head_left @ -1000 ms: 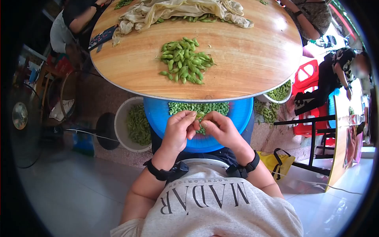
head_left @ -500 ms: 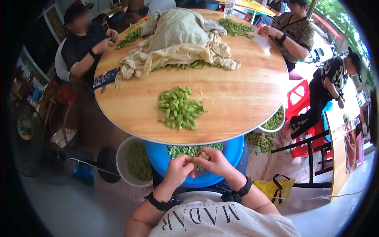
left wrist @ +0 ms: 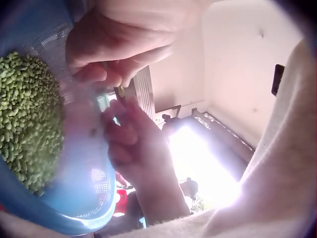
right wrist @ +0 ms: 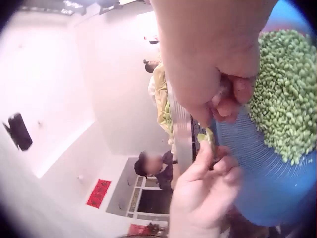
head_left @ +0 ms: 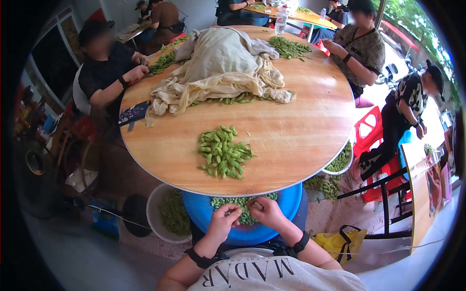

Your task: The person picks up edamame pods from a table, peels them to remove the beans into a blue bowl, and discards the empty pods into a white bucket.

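Observation:
My left hand (head_left: 222, 225) pinches a split green soybean pod (right wrist: 210, 140) between thumb and fingers. Facing it, my right hand (head_left: 270, 214) has its fingers curled, with a pale bit of pod at the fingertips, partly hidden by them. Only a small gap parts the two hands in the head view. Under them is a blue plastic basin (head_left: 195, 213) in my lap, holding a heap of shelled green beans (right wrist: 287, 94). Ahead, on the round wooden table (head_left: 301, 145), lies a small pile of unshelled pods (head_left: 223, 151).
A draped cloth mound (head_left: 218, 58) covers more pods on the table. A bucket of pods (head_left: 170, 213) stands at my left, another pod container (head_left: 341, 160) at the right. Seated people shell at both sides. A yellow bag (head_left: 340, 245) lies on the floor at right.
The head view has tilted up, showing more of the table and people. My hands have drawn slightly apart after being together at the pod.

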### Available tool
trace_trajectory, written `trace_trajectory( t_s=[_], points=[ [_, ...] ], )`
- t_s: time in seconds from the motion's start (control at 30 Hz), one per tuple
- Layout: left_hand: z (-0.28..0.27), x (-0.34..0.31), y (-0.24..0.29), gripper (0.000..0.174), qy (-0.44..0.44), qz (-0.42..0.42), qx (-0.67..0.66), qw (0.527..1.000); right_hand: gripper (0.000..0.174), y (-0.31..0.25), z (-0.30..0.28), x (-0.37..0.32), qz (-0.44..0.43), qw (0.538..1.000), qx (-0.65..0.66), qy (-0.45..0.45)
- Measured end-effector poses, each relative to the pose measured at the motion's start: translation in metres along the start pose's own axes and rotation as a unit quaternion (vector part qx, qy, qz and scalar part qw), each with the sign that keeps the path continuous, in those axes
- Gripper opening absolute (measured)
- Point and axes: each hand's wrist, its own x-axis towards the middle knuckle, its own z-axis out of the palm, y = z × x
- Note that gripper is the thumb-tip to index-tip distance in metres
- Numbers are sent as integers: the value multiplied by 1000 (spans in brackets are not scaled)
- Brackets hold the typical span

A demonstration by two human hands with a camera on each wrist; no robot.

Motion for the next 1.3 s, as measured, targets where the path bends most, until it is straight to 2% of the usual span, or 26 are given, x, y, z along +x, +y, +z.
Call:
trace_trajectory(
  t_s=[0.03,0.07,0.17,0.2,0.3,0.33,0.5,0.57,0.6,0.63,0.67,0.7,0.73,0.77,0.83,0.87,0.97,1.07,1.17,1.27,1.3],
  points=[
    [-2,2,-1,9,20,16,19,1000,16,2,-1,0,43,999,-7,14],
    [-3,3,-3,9,20,23,8,1000,19,-1,-2,-1,89,992,85,-14],
    [-1,6,-9,9,15,35,-17,999,23,-6,2,-3,134,973,174,-68],
    [-1,7,-10,9,5,35,-16,999,23,-1,4,-1,156,956,239,-71],
    [3,9,-9,10,2,39,-25,999,18,3,7,0,142,937,313,-68],
    [3,8,-9,10,6,45,-12,999,13,4,9,1,161,926,337,-50],
    [2,11,-9,10,16,43,31,998,8,-10,19,5,139,952,273,-7],
    [7,7,-2,11,37,19,-31,999,12,-13,21,2,105,971,212,19],
    [6,9,-3,9,41,-6,-89,995,16,-2,20,0,124,976,179,10],
    [4,11,-5,8,48,-34,-144,988,14,-13,19,-2,90,989,116,13],
    [2,11,-6,8,49,-31,-118,991,13,2,23,-2,74,984,161,-1],
    [-1,10,-7,8,57,-25,-92,994,15,4,21,-1,75,989,124,-12],
    [-4,11,-8,3,44,1,-68,997,17,5,19,0,55,996,64,1],
    [-3,14,-10,6,56,45,-33,997,18,5,17,0,36,999,2,7],
    [-3,13,-15,12,97,136,29,986,22,-6,12,-3,-71,993,-50,76],
    [5,7,-5,17,105,163,110,975,24,-10,13,-5,-121,985,-73,99],
    [14,-5,2,15,74,185,87,976,23,-16,14,-9,18,999,34,6],
    [10,-18,10,13,34,110,37,993,19,-29,11,-11,74,988,111,-72],
    [-1,-18,2,11,37,137,79,987,14,-24,20,-10,27,994,86,-63],
    [-2,-18,-3,10,76,229,227,944,13,-30,22,-5,11,998,-10,-67],
    [-2,-19,-3,10,73,246,230,939,13,-31,23,-3,2,998,-28,-64]
  ],
)
